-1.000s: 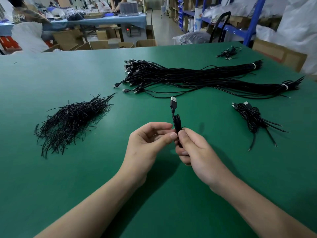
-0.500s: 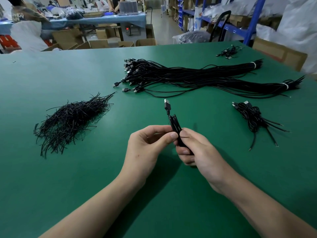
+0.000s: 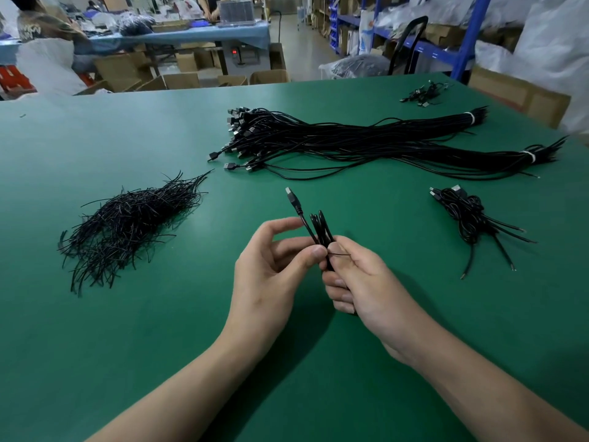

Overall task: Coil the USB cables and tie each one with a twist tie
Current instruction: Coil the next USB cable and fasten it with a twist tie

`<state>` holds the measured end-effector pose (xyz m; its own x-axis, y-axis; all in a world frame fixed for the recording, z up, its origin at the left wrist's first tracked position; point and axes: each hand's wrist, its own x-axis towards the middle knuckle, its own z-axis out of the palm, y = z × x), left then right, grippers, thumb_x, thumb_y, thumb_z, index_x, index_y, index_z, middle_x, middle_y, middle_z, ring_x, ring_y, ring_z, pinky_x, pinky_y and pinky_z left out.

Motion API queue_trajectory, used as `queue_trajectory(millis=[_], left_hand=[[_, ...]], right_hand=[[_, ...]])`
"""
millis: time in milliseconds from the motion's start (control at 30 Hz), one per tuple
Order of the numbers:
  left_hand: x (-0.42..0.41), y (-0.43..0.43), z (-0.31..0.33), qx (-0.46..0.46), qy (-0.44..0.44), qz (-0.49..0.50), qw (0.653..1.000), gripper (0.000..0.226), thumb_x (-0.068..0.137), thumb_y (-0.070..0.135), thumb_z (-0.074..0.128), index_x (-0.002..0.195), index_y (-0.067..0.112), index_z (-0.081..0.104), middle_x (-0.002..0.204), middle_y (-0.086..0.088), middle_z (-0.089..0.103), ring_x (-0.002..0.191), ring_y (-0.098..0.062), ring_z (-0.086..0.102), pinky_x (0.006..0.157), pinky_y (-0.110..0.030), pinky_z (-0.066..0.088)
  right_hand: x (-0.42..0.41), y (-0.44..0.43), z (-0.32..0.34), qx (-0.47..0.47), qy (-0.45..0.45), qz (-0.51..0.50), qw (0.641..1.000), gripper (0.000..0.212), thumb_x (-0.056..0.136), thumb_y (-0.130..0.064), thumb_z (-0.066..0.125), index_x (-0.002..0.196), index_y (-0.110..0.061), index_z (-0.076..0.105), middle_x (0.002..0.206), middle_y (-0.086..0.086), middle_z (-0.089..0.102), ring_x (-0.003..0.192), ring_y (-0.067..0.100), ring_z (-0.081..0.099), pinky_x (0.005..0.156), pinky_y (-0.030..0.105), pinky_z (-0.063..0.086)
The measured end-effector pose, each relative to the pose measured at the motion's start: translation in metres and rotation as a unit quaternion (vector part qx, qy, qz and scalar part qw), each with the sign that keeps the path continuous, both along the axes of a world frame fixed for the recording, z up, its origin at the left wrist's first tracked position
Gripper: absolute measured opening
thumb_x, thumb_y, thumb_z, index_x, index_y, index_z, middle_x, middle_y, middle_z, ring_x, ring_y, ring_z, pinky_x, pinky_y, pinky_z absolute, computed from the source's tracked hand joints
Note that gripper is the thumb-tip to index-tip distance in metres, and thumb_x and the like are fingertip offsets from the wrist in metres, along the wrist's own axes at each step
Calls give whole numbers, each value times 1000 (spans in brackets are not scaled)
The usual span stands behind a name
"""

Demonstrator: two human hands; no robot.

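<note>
grip: right hand closed round the coiled cable, long axis upright, plug leaning far-left. left hand, touching alongside, pinches the twist tie lying crosswise at the coil's waist. beyond on the bench: spare ties left, uncoiled cables farther.

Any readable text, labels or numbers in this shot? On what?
None legible.
Pale letters on garment, far left: blurred.
Red digits on box under far table: too small.
Held cable, twist tie, green table: no markings seen.
</note>
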<state>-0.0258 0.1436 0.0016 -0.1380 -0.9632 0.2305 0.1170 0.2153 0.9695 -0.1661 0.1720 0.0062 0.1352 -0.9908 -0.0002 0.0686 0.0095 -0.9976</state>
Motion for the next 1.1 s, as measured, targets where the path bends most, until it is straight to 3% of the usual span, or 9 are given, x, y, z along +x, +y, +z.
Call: queue_trajectory(millis=[200,400,633,767,900,1000,1100], left_hand=[[-1,0,-5,26,-4,-13,1000,25,80,32,73,97,15,77,90,-3,79,88,-15,75,85,-23,57],[-2,0,-7,31,-32,23,999,29,78,39,75,97,18,81,94,-2,79,96,-19,75,95,-39,56],[-7,4,-5,57,93,8,994,34,76,22,77,108,12,75,103,-8,78,99,-22,75,86,-27,58],[-9,5,-5,60,125,-11,990,37,79,17,74,115,13,72,107,-9,77,102,-20,74,86,-23,56],[-9,3,-5,60,129,-30,989,35,82,14,72,117,14,72,108,-8,77,101,-16,73,86,-20,54],[-6,1,-4,49,120,-50,990,33,82,14,72,115,14,73,109,-8,77,99,-14,73,85,-19,54],[-2,-2,-3,30,101,-73,992,29,82,13,71,111,12,74,104,-8,78,78,-7,68,77,-18,53]], right_hand=[[1,-1,-5,-44,42,-31,998,33,110,-20,36,81,-21,52,61,-15,34,51,3,27,45,17,24],[1,-3,-12,-79,98,-54,991,33,110,-27,36,81,-25,52,60,-17,39,53,3,31,49,20,27],[2,-5,-16,-121,134,-74,981,25,101,-40,35,93,-34,58,66,-24,54,58,-2,46,56,13,35],[3,-5,-15,-101,114,-67,986,27,103,-41,36,96,-36,62,61,-19,46,55,2,37,54,20,30],[2,-3,-9,-62,50,-39,996,32,110,-26,36,89,-25,60,57,-17,35,50,2,29,46,18,25],[-3,-2,-5,-27,21,-10,999,32,109,-24,37,101,0,55,60,-13,30,51,4,25,46,20,18],[-9,-2,-2,-8,28,19,999,36,109,-28,38,101,2,55,63,-9,31,55,8,24,53,31,15]])
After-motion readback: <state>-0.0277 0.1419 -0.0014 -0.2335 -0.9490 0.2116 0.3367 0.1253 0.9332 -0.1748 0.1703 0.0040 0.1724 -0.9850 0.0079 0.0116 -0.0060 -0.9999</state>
